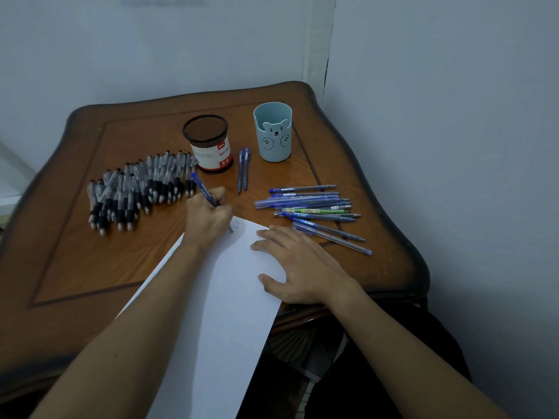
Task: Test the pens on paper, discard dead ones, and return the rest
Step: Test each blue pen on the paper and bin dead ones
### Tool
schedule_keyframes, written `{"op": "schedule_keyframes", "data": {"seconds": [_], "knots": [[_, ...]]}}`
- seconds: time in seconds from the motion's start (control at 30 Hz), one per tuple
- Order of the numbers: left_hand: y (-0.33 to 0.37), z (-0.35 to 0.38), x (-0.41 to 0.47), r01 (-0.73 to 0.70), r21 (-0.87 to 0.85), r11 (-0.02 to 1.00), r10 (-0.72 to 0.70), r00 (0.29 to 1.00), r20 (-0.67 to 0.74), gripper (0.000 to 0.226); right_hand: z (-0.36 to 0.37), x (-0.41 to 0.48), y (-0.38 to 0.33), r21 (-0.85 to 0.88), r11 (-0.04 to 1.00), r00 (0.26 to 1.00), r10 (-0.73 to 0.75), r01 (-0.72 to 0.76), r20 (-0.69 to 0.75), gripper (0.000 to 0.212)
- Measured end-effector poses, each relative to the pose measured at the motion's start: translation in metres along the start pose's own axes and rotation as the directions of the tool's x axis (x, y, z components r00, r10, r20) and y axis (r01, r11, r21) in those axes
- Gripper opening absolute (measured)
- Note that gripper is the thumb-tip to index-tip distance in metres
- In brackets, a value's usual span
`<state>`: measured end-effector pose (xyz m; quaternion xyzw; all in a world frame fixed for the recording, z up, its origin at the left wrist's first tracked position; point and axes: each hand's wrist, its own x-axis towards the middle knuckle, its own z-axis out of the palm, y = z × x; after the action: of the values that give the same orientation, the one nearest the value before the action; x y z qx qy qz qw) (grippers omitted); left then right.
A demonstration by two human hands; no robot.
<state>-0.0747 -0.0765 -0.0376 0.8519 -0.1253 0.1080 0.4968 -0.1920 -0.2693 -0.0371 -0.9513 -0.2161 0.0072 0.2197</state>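
Two hands are at the white paper (230,313): the left hand (208,219) grips a blue pen (203,189), tip on the sheet's far corner, and the right hand (302,264) lies flat on the sheet, fingers straight. Black-grip pens (136,189) lie left of the mesh holder (208,146), loose blue pens (314,207) right of the paper.

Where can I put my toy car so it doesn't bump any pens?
The biggest bare table patch is near-left, between the black pen pile, the paper and the front edge. There's also room far-left, behind that pile, beside the mesh cup. The right side is crowded with blue pens.
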Motion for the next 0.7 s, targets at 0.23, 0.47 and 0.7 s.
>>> {"op": "schedule_keyframes", "data": {"seconds": [0.23, 0.47, 0.7], "knots": [[-0.002, 0.002, -0.001, -0.027, 0.008, 1.000, 0.026, 0.999, 0.034, 0.024, 0.000, 0.000, 0.000, 0.009, 1.000, 1.000, -0.001, 0.001, 0.000, 0.059], [0.006, 0.003, -0.003, -0.008, 0.002, 1.000, 0.008, 1.000, 0.008, 0.042, 0.000, 0.001, 0.001, 0.006, 1.000, 1.000, 0.000, 0.000, 0.005, 0.059], [0.010, -0.001, 0.002, 0.198, -0.124, 0.972, -0.198, 0.980, 0.009, 0.025, 0.000, 0.001, 0.000, 0.004, 1.000, 1.000, -0.004, 0.004, -0.007, 0.059]]}}
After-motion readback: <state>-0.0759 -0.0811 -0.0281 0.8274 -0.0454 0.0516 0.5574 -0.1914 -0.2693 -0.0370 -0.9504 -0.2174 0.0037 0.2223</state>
